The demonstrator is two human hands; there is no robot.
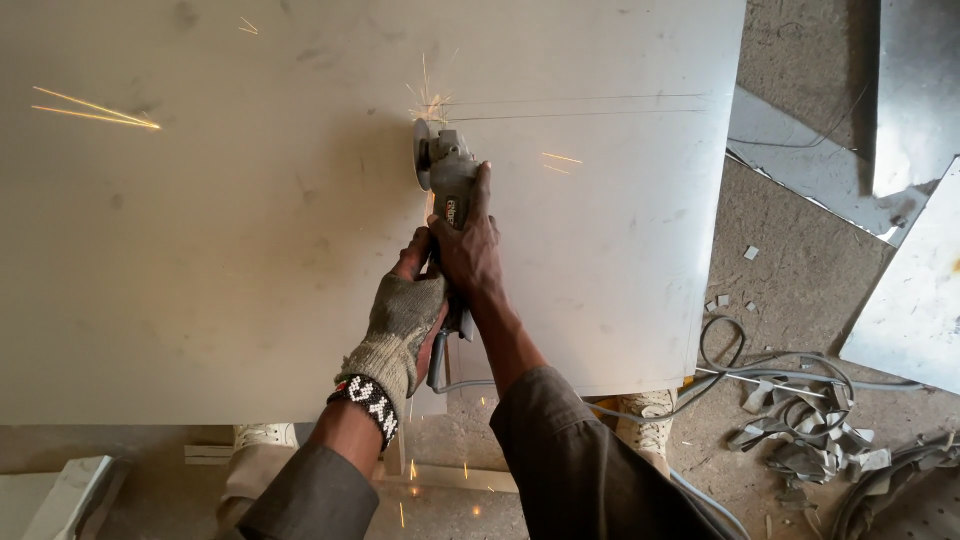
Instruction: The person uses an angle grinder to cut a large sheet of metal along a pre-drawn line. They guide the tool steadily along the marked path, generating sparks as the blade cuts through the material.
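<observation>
Head view: both hands clasp a grey handheld angle grinder (447,180) on a large pale metal sheet (250,250), sparks flying at its disc. Right hand (470,250) wraps the body; left hand (405,320), in a fingerless knit glove, grips behind. Grey cable (760,375) and metal offcuts (800,430) lie on the floor to the right.

Soft, warm daylight lights the scene evenly, dimmer along the bottom edge. The metal sheet (250,250) looks dull and hazy, with a faint shadow around the grinder (447,175) and both hands. Sparks (95,110) streak as bright orange lines, blurred by motion. Harder glare falls on the offcuts (905,110) at upper right, beside a dark shadow band. The sleeves at the bottom are slightly soft. Straight edges bow a little toward the corners.
</observation>
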